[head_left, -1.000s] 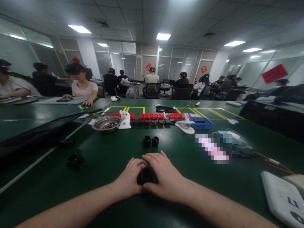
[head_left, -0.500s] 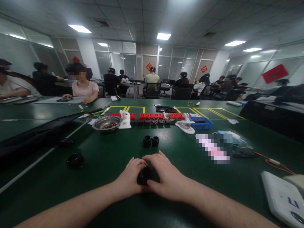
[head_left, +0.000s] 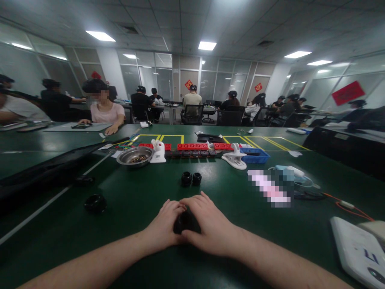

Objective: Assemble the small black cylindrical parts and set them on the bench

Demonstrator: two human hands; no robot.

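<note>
Near the front of the green table (head_left: 129, 208), my left hand (head_left: 164, 224) and my right hand (head_left: 212, 224) curl round a glossy black round part (head_left: 183, 222) from both sides. Fingertips of both hands meet over its far side, and my right thumb presses its near side. The fingers cover much of the part, so its full shape is hidden. Beyond the hands, two similar black ring-shaped parts stand side by side, a larger one (head_left: 186, 179) and a smaller one (head_left: 197, 179). Another black ring-shaped part (head_left: 95, 204) lies to the left.
Farther back are a metal bowl (head_left: 122, 160) of small pieces, a white clamp stand (head_left: 158, 152), red blocks (head_left: 192, 147), a white clip (head_left: 234, 158) and a blue tray (head_left: 261, 159). A white device (head_left: 356, 245) lies at right. A co-worker (head_left: 106, 112) sits across the table.
My right thumb has shifted slightly left across the near side of the black part. Both hands otherwise stay in place around it.
</note>
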